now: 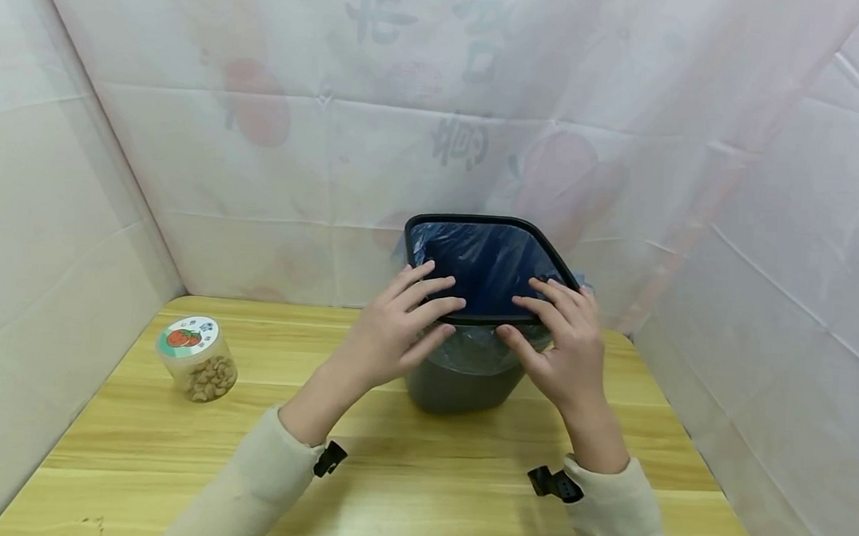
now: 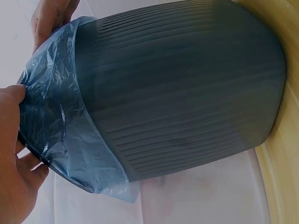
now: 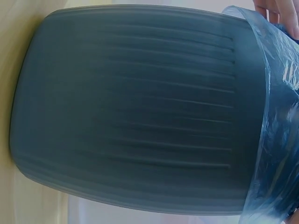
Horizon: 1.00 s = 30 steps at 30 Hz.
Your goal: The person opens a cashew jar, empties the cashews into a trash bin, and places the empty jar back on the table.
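Note:
A grey trash can stands on the table, its black rim ring around the top. A thin blue plastic bag lines it and folds down over the outside. My left hand holds the rim at the near left corner, fingers over the opening and thumb outside. At the near right corner, my right hand grips the rim the same way. The left wrist view shows the left thumb on the folded bag at the rim. Ribbed wall fills the right wrist view, with most of the right hand out of frame.
A clear jar of cashews with a printed white and green lid stands at the left of the wooden table. Pale printed cloth hangs close behind the can, with more cloth on both sides.

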Motion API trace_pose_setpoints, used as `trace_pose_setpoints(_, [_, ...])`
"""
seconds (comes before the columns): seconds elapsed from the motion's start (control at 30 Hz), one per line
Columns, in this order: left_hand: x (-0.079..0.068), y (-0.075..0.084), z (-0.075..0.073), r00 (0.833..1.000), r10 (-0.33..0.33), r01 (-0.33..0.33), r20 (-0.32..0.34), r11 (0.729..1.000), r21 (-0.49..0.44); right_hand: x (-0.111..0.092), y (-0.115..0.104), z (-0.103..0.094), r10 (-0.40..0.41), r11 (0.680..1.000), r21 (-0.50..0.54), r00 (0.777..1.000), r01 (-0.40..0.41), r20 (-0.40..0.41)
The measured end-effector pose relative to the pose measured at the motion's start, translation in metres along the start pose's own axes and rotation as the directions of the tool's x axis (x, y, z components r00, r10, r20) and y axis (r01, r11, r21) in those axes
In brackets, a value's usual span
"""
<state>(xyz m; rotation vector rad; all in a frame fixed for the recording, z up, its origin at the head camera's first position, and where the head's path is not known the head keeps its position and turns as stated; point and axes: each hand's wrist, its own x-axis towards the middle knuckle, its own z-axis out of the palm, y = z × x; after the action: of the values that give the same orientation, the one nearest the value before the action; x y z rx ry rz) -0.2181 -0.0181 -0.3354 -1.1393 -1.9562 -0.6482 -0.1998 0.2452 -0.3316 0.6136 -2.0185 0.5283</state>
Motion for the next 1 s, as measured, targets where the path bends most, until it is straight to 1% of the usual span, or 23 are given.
trace_pose_setpoints(0.17, [-0.003,-0.002,-0.005,1.0,-0.015,0.015,0.006,1.0,0.015,0.002,-0.005,0.006,-0.001,1.0,0.012,1.0,0.001,-0.006])
trace_pose_setpoints(0.37, [-0.002,-0.002,-0.009,1.0,-0.017,0.017,0.0,0.999,0.035,0.005,-0.011,0.013,-0.005,1.0,0.024,1.0,0.005,-0.017])
trace_pose_setpoints(0.5, [-0.002,-0.001,-0.01,1.0,-0.022,0.022,0.005,0.999,0.047,0.006,-0.014,0.018,0.002,1.0,0.025,1.0,-0.002,-0.02])
trace_pose_setpoints(0.63, [-0.003,-0.002,-0.011,1.0,-0.029,0.029,-0.005,0.999,0.045,0.006,-0.018,0.023,0.014,1.0,0.025,1.0,-0.014,-0.024])
trace_pose_setpoints(0.77, [-0.004,-0.005,-0.012,0.999,-0.033,0.034,-0.013,0.999,0.039,0.007,-0.023,0.028,0.021,1.0,0.017,0.999,-0.021,-0.033])
trace_pose_setpoints(1.0, [-0.011,-0.014,-0.018,0.998,-0.063,0.063,-0.003,0.997,0.041,0.01,-0.034,0.039,0.036,0.999,0.017,0.998,-0.035,-0.048])
